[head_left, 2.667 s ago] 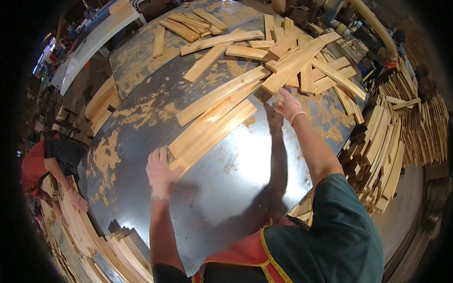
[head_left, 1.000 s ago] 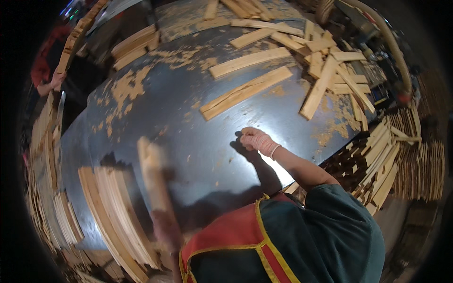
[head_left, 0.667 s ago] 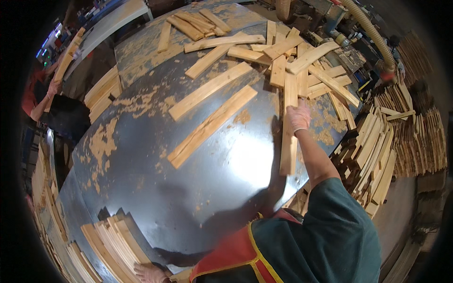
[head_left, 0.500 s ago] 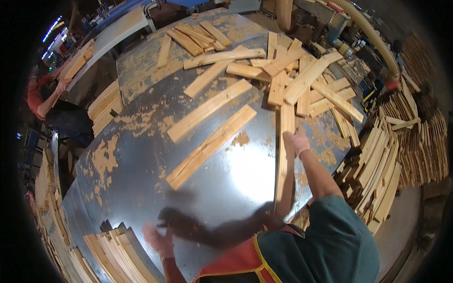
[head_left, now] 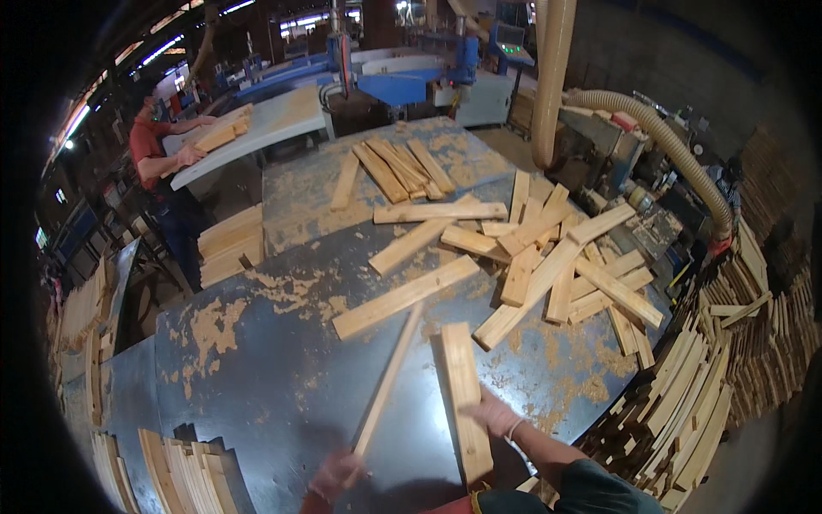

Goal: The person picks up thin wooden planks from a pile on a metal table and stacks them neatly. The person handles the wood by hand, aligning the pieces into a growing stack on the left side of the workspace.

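My left hand (head_left: pixel 338 473), low in the view, is closed round the near end of a wooden board (head_left: pixel 390 381). That board shows its narrow edge and slants away across the dark metal table (head_left: pixel 282 385). To the right, my right hand (head_left: pixel 494 413) grips the right edge of a wider wooden board (head_left: pixel 461 390), whose broad face is up. The two boards are apart, their far ends closer together than their near ends. Beyond them a loose board (head_left: pixel 407 296) lies flat on the table.
A jumbled heap of boards (head_left: pixel 539 278) covers the table's right side, and a smaller group (head_left: pixel 398 171) lies at the back. Stacked boards stand at lower left (head_left: pixel 184 471) and right (head_left: pixel 676 411). A co-worker (head_left: pixel 163 154) handles boards at far left. Sawdust (head_left: pixel 210 330) patches the table.
My left hand has taken hold of the board that lay mid-table and turned it on edge. My right hand has drawn its board out from beside the heap, nearer me. The view has tilted up.
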Demonstrator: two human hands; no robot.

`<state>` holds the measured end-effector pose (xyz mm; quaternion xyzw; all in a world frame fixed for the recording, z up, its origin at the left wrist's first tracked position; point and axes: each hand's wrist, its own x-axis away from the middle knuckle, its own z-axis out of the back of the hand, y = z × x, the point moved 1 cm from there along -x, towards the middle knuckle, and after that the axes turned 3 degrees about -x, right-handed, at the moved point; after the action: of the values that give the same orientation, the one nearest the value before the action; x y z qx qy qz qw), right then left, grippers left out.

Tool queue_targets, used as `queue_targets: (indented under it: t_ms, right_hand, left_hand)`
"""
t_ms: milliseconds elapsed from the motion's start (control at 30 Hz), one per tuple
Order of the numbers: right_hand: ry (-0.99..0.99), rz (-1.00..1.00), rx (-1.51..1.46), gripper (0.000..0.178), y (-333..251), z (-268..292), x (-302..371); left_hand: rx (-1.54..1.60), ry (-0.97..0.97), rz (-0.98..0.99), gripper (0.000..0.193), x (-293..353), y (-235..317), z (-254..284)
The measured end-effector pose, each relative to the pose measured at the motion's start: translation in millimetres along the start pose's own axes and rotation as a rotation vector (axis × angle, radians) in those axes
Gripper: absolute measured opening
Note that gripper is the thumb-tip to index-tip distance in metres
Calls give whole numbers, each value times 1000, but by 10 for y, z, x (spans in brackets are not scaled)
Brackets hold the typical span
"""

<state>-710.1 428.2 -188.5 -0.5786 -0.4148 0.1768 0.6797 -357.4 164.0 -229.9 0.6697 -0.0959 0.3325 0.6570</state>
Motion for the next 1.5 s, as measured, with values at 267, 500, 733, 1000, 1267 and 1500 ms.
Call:
queue_targets:
  t_ms: [267,500,733,1000,1267,1500]
  right_hand:
    - [-69,-134,492,52,220,-1427,-180]
    - [-367,-67,49,45,510,-4013,-50]
    - [-696,171,594,70,898,-6273,880]
    - [-1032,5,562,46,659,-5091,428]
    - [-112,-259,167,47,273,-1563,734]
    - [241,-96,-44,56,-106,664,551]
  left_hand:
    - [817,-65,-292,59,1489,20,-106]
    - [786,547,-170,64,2895,-765,372]
    - [471,1022,50,52,3822,-1118,554]
    - [559,769,84,42,3235,-1652,90]
    - [56,256,-229,50,1524,-553,260]
    - [208,449,-606,64,-1054,3413,1224]
